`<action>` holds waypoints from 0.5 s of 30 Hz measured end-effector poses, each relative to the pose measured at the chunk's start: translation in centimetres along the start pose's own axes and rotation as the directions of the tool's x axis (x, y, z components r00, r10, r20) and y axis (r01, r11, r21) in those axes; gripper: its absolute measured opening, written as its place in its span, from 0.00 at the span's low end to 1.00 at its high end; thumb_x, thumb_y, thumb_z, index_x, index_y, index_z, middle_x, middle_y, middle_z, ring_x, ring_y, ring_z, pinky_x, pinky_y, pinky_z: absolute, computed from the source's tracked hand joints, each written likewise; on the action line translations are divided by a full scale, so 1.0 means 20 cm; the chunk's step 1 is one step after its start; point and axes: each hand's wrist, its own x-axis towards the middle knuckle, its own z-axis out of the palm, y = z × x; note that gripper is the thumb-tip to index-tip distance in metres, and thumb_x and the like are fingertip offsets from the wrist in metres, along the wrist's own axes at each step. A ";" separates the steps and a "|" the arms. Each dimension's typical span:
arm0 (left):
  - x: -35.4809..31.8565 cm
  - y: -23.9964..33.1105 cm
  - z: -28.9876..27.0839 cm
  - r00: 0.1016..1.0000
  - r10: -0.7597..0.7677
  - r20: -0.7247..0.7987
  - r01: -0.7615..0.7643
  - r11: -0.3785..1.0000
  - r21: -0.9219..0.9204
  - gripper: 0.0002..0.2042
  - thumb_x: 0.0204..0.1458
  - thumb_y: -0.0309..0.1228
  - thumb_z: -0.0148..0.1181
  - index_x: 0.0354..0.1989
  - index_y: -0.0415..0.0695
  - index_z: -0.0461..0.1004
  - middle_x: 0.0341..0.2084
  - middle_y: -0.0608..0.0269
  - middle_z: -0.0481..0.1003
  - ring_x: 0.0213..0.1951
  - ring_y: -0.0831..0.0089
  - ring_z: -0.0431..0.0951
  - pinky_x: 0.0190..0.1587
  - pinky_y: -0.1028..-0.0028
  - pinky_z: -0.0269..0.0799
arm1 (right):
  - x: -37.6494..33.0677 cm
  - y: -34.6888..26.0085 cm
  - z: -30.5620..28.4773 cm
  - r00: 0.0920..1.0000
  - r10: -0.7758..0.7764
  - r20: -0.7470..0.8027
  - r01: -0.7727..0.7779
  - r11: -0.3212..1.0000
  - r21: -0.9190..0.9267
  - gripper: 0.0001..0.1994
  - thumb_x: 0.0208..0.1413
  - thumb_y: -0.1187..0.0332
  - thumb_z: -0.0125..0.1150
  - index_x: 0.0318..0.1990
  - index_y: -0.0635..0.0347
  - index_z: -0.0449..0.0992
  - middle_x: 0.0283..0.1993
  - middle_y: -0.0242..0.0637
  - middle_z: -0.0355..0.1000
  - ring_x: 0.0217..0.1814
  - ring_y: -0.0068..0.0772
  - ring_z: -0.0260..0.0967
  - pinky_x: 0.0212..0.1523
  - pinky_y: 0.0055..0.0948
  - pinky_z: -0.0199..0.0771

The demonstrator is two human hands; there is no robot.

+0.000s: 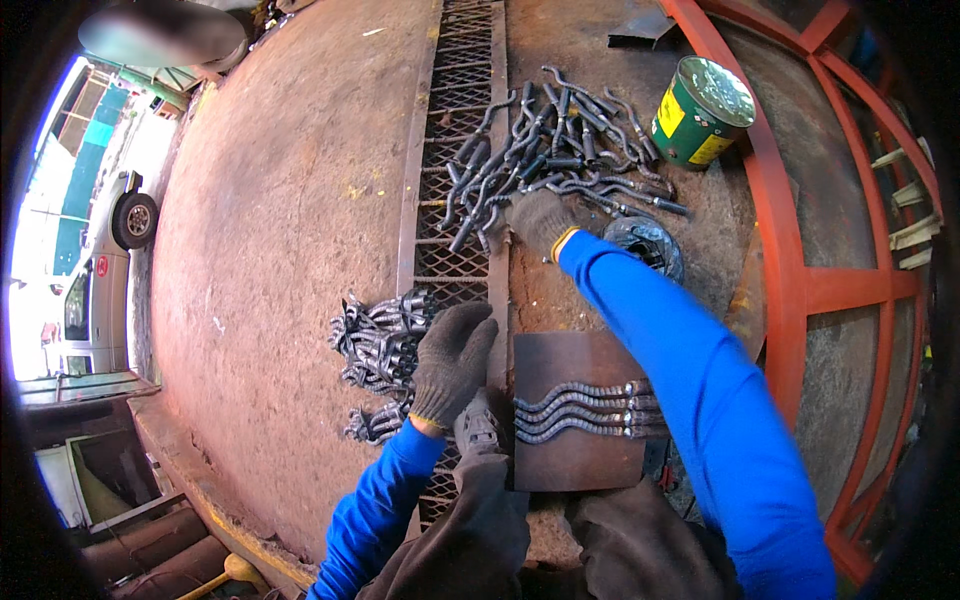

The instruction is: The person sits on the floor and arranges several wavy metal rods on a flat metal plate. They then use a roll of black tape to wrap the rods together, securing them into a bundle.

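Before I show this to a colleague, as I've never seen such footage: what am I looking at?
This single picture comes from a wide fisheye camera on a person's head, looking down, so straight edges bend. There's no robot: blue sleeves lead to the person's gloved hands. The right hand is at the near edge of a loose pile of bent metal pieces; whether it grips one is hidden. The left hand appears open and empty, beside bundled pieces. Four ribbed pieces lie side by side on a flat sheet. A green can sits near the pile.
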 end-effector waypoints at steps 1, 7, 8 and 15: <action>-0.02 -0.02 0.00 0.999 -0.052 0.000 0.051 0.995 -0.083 0.12 0.58 0.31 0.58 0.46 0.36 0.76 0.40 0.56 0.79 0.42 0.71 0.77 0.48 0.73 0.73 | -0.02 0.00 -0.03 0.999 0.009 -0.040 -0.008 1.000 0.030 0.10 0.57 0.68 0.53 0.44 0.52 0.77 0.50 0.44 0.74 0.46 0.43 0.77 0.37 0.39 0.77; -0.08 -0.07 -0.09 0.997 -0.006 -0.079 -0.005 0.990 -0.144 0.18 0.59 0.28 0.58 0.57 0.36 0.68 0.45 0.56 0.77 0.45 0.71 0.77 0.50 0.73 0.72 | -0.46 0.13 -0.44 0.756 0.363 -0.545 0.119 0.742 0.659 0.10 0.53 0.67 0.62 0.40 0.60 0.73 0.37 0.45 0.73 0.38 0.42 0.77 0.38 0.37 0.79; -0.09 -0.09 -0.09 0.995 0.045 -0.087 -0.056 0.990 -0.126 0.20 0.59 0.28 0.57 0.59 0.37 0.67 0.46 0.56 0.76 0.45 0.71 0.76 0.50 0.73 0.72 | -0.58 0.16 -0.52 0.780 0.386 -0.493 0.133 0.667 0.733 0.11 0.53 0.68 0.63 0.42 0.61 0.72 0.36 0.44 0.73 0.37 0.39 0.78 0.39 0.34 0.79; -0.20 0.08 -0.09 0.972 -0.155 0.175 0.234 0.681 -0.694 0.23 0.63 0.31 0.53 0.65 0.38 0.60 0.45 0.56 0.75 0.46 0.71 0.76 0.47 0.72 0.76 | -1.27 0.07 -0.57 0.894 0.411 0.178 -0.023 -0.354 0.935 0.10 0.56 0.70 0.63 0.42 0.60 0.71 0.38 0.40 0.75 0.39 0.32 0.78 0.39 0.27 0.80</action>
